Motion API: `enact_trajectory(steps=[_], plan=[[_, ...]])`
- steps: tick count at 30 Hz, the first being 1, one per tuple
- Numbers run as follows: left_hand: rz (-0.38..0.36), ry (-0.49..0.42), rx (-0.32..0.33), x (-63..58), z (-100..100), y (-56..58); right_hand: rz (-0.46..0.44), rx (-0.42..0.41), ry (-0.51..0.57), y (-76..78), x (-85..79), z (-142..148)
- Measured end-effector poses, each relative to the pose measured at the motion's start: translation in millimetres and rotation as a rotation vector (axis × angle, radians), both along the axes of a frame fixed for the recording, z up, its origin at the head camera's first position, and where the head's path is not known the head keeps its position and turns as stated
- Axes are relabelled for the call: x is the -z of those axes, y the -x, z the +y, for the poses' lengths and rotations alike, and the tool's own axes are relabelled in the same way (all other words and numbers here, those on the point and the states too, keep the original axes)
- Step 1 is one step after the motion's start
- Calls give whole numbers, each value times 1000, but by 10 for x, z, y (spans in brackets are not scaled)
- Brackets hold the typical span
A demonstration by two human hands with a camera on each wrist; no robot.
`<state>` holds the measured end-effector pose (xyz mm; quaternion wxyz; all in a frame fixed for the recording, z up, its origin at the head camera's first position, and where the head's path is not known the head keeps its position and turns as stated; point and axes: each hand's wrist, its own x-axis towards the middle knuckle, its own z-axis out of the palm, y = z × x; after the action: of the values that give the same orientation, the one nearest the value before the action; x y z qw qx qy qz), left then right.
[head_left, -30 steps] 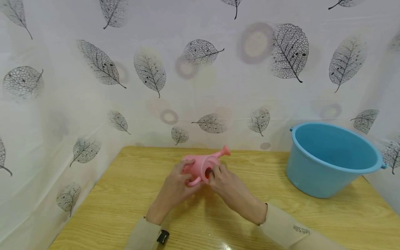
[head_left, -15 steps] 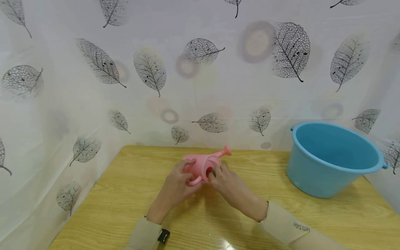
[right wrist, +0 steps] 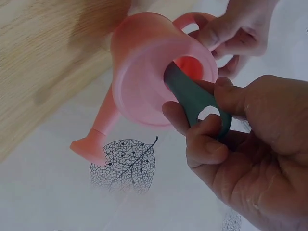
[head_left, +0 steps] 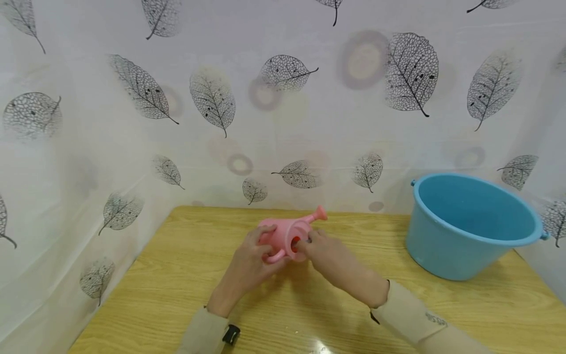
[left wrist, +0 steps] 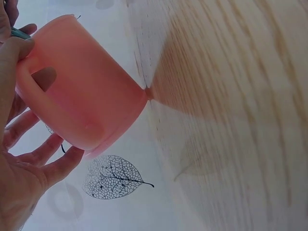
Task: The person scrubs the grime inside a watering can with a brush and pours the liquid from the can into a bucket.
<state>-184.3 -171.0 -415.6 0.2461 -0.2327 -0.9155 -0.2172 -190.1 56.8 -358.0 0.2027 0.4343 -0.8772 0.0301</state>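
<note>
A person's two hands work at a pink watering can [head_left: 276, 238], tipped over on its side at the wood-grain table [head_left: 177, 275], its open mouth turned toward the person and to the right. To the can's left, the left hand [head_left: 247, 265] steadies it, thumb and fingers set apart but clamped on the body around the looped handle [head_left: 276, 257]. At the can's mouth, the right hand [head_left: 333, 260] pinches a green tool [right wrist: 190, 96] between thumb and curled fingers; the ring-shaped end lies in the grip, while the far end reaches inside the can. Beside that hidden end, a red patch [right wrist: 192, 67] shows within the can, though what it is cannot be told. The spout [head_left: 307, 218] points away from the can to the right, ending in a flared head. Well apart to the can's right stands a blue tub [head_left: 446, 255], and behind the can hangs a pale covering [head_left: 309, 132] printed with dark skeleton leaves. Nearer the person than the can, beige sleeves [head_left: 411, 314] cover both forearms, a black band [head_left: 231, 335] at the left cuff.
</note>
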Motion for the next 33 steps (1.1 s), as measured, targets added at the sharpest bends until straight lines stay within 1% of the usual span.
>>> enact_trajectory(steps=[2,5,10,14,18,23,33], plan=[[3,-2,6,2,-4,0,-45,-18,39,10,-30,20],[8,-9,13,4,-9,2,-69,-33,66,27,-76,41],[22,-13,16,12,-15,4,-170,-5,46,49,-176,56],[46,-15,23,23,-19,9,-232,-20,61,74,-233,92],[55,-20,26,34,-21,13,-255,-72,108,104,-241,139],[46,-23,20,35,-18,16,-297,-125,159,143,-224,178],[34,-25,20,29,-18,7,-367,-181,216,195,-193,210]])
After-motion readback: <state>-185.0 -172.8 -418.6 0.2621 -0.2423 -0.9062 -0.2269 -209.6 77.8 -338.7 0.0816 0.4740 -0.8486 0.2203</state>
